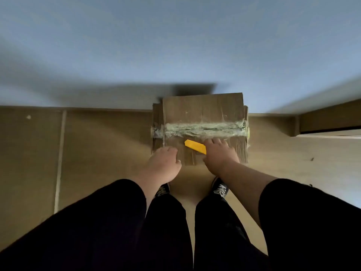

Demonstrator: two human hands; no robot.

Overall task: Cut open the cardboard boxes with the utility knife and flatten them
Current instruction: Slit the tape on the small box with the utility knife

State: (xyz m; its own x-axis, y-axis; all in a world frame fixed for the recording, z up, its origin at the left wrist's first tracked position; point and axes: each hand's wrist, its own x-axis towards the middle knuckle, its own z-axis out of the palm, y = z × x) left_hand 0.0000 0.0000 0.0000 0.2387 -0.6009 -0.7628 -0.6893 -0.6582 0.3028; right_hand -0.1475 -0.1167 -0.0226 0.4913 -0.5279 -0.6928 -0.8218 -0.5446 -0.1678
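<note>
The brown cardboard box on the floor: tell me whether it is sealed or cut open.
Sealed: the brown cardboard box has its wrinkled clear tape strip running unbroken across the closed flaps.

- Dim, cool light overall; the wall (175,36) reads grey-blue, the floor (97,145) dull tan.
- A soft dark shadow lies on the wall above the cardboard box (203,110).
- The whole picture is soft and motion-blurred.
- Wide-angle bending curves the edges.
</note>
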